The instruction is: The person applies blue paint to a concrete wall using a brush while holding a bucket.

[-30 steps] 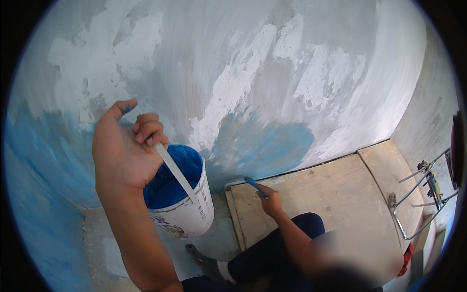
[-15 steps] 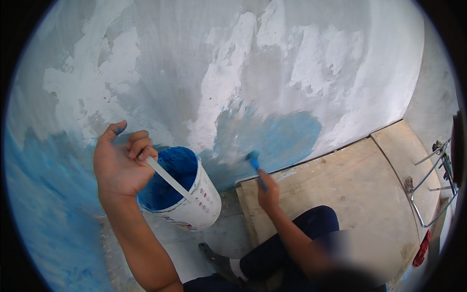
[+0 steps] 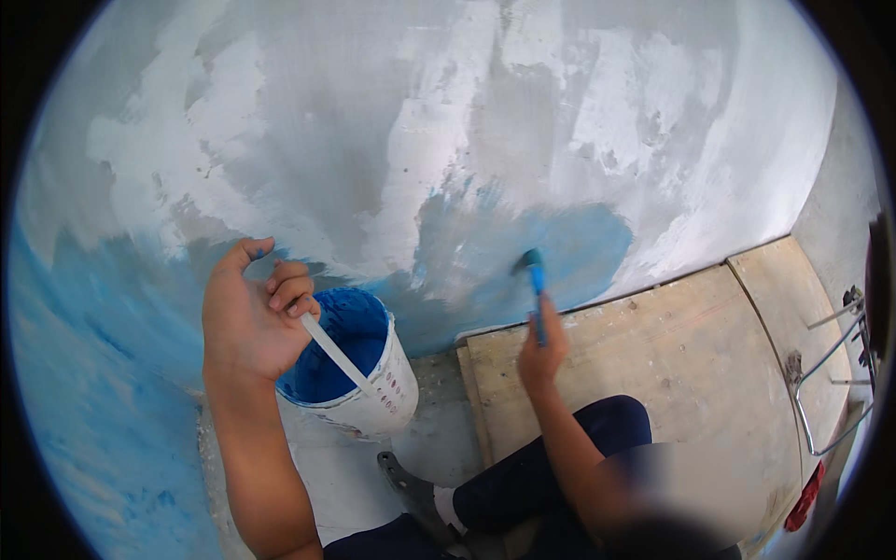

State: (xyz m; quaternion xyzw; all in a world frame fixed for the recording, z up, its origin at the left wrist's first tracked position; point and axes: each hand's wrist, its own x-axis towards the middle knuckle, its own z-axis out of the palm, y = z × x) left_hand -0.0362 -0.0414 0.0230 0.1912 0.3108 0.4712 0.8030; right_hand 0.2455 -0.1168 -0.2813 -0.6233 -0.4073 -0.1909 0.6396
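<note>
My left hand (image 3: 257, 313) has its lower fingers hooked round the handle strap (image 3: 338, 355) of a white bucket (image 3: 378, 397); thumb and index finger stick up loosely. Blue paint coats the inside of the bucket. In my right hand (image 3: 544, 350) is a paintbrush (image 3: 535, 280) with a blue handle, gripped near its lower end. Its dark, paint-wet bristles are at the wall (image 3: 364, 140), over a patch of fresh blue paint (image 3: 588, 247). Whether the bristle tips touch the wall is hard to tell. Grey and white areas of wall lie above that patch.
Wooden boards (image 3: 653, 345) run along the wall's foot on the right, with my bent leg (image 3: 560, 439) over them. A metal-framed object (image 3: 821, 392) and a red item (image 3: 805, 499) lie at the far right. My shoe (image 3: 408, 485) rests on the floor near the bucket.
My right hand has moved the brush up and to the right over the blue patch. My left hand, still on the bucket's handle, appears slightly further right and lower.
</note>
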